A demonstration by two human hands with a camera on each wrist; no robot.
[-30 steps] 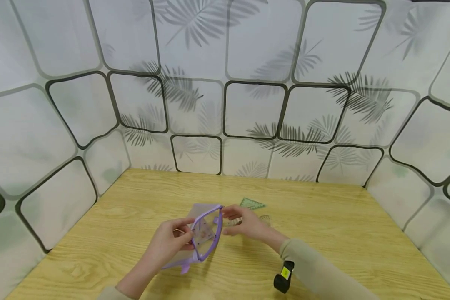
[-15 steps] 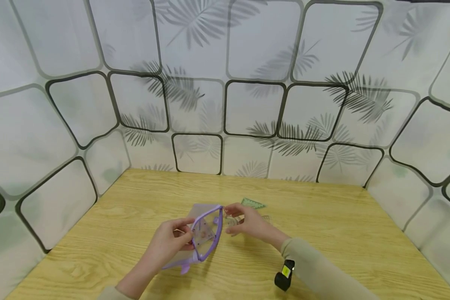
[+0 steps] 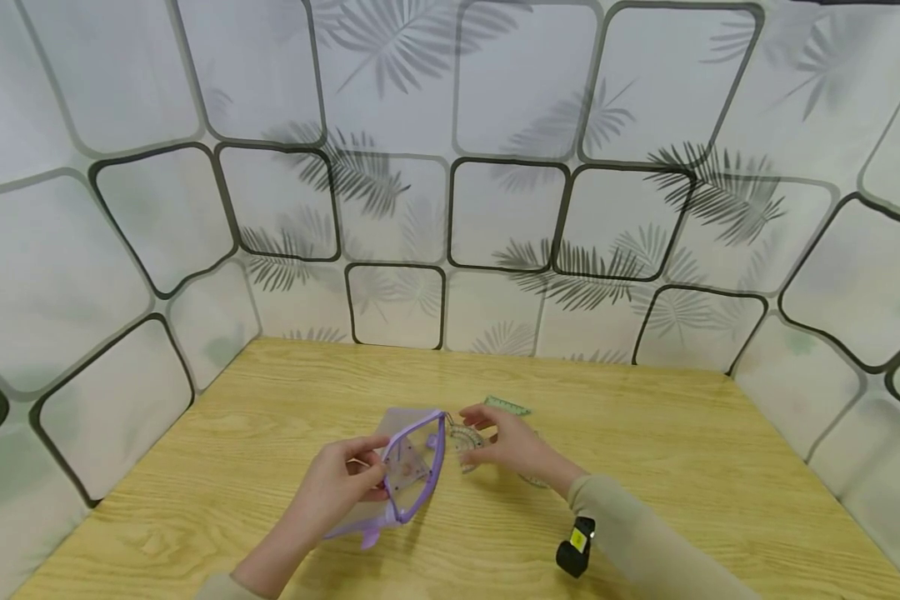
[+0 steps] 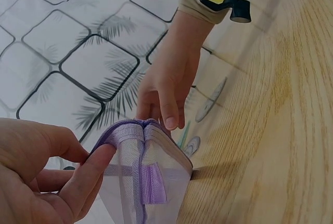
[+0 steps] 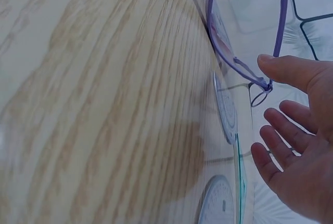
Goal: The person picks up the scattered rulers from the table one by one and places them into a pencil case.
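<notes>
In the head view my left hand (image 3: pixel 345 475) pinches the rim of a translucent zip pouch (image 3: pixel 399 420) with purple edging, and its mouth gapes toward the right. Inside it shows a clear triangular set square (image 3: pixel 407 467). My right hand (image 3: pixel 513 443) hovers just right of the mouth, fingers apart; the right wrist view shows nothing held in them. A clear protractor (image 3: pixel 465 437) lies on the table between that hand and the pouch. Partly hidden under the right wrist is a second protractor (image 3: pixel 534 481). A green set square (image 3: pixel 507 406) lies behind the right hand.
The wood-grain table (image 3: pixel 682 458) reaches back to a patterned curtain (image 3: pixel 510 217) that also rises at both sides. A black wrist camera (image 3: pixel 576 547) hangs from the right sleeve. A small ring (image 5: pixel 260 98) dangles from the pouch's zip end in the right wrist view.
My right hand has drawn back a little to the right from the pouch mouth, uncovering more of the near protractor. The left hand and pouch have stayed put.
</notes>
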